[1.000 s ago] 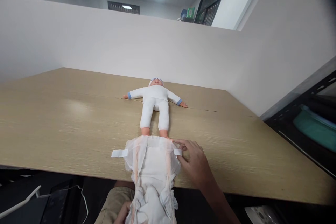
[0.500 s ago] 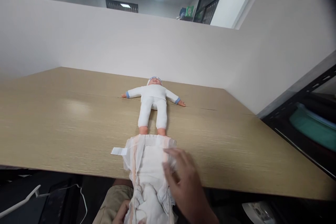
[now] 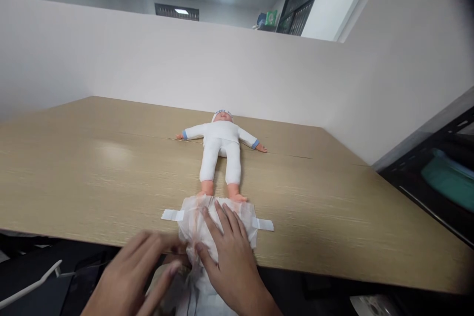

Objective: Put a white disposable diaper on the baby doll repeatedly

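Observation:
A white diaper (image 3: 246,212) lies unfolded at the table's front edge, its lower part hanging over toward my lap. White tabs stick out from both of its sides onto the table. My right hand (image 3: 231,252) rests flat on the diaper with its fingers spread. To the left, my left hand (image 3: 142,266) is slightly blurred, its fingers apart and bent near the diaper's left edge; nothing shows in it. Just beyond the diaper, a doll (image 3: 222,145) in a white suit with blue cuffs lies on its back, arms out, feet at the diaper's top edge.
The wooden table (image 3: 92,173) ends at a pale partition (image 3: 166,64) behind the doll. A dark rack (image 3: 437,168) with a teal item stands at the right. Below the front edge at the left is a white bar (image 3: 33,286).
My right hand has moved from the diaper's right side onto its middle. My left hand has risen into view at the left. The right tab now lies stretched outward.

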Demonstrator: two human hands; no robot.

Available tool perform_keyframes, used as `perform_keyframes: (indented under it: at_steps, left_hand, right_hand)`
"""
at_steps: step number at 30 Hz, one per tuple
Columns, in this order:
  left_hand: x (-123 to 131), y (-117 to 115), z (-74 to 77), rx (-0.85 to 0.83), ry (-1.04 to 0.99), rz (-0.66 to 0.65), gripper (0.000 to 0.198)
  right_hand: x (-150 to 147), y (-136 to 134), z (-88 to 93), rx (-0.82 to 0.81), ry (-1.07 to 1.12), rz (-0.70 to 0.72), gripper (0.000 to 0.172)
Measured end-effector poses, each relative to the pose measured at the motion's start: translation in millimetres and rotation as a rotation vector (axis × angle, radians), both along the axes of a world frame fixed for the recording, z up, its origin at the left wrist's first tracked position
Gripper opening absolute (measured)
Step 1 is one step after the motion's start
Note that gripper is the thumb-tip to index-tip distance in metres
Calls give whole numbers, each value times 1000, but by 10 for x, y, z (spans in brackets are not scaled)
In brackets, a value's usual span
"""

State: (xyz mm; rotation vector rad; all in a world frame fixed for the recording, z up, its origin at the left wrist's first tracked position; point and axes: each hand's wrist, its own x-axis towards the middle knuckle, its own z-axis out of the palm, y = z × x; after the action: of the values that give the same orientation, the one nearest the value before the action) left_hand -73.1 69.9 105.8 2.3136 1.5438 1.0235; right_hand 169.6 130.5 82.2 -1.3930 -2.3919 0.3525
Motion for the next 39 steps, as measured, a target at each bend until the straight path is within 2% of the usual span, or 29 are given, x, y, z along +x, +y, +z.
perform_keyframes:
  at_steps: [2,4,6,7,10,12,14,18,20,26,29,33,36,39]
  left_hand:
    - [-76,523,224,170,134,-93,29]
    - [-82,1127,337,217,361,-158,47]
    - [-26,1678,347,252,568,-211,74]
    - [21,1901,328,259,658,-283,88]
    - [190,2311,249,266,811,-475,116]
    - [289,2418,223,271,853,-554,126]
    - [356,2468,227,280,845,-612,121]
    - [432,2539,263,276,723,-715,78]
    - [475,2577,263,289,679,-725,60]
    - [607,2705,297,373,638,-763,33]
    - [618,2769,441,298,521,-793,29]
    - [583,2840,751,175,259,-862,33]
    - [539,2902,975,158,121,-884,34]
    - [483,2979,1139,178,42,-879,34]
  right_hand:
    - [-6,-6,9,15,-4,10,70]
    - [-7,-2,14,30,-4,10,71]
    - [-6,6,8,39,-1,6,71]
    - [-5,10,3,42,1,4,71]
    - [-1,20,-20,44,1,11,71]
    - [3,27,-34,39,-3,17,72]
    - [7,35,-40,29,-5,23,74]
    - [15,47,-14,-7,-14,37,74]
    - [21,57,7,-32,-28,42,74]
    - [31,160,23,-77,-27,64,76]
    - [18,265,53,-111,-30,64,72]
    - [-10,484,137,-140,-33,104,65]
    - [-53,727,172,-119,-25,99,61]
    - [-124,1031,152,-95,-28,78,59]
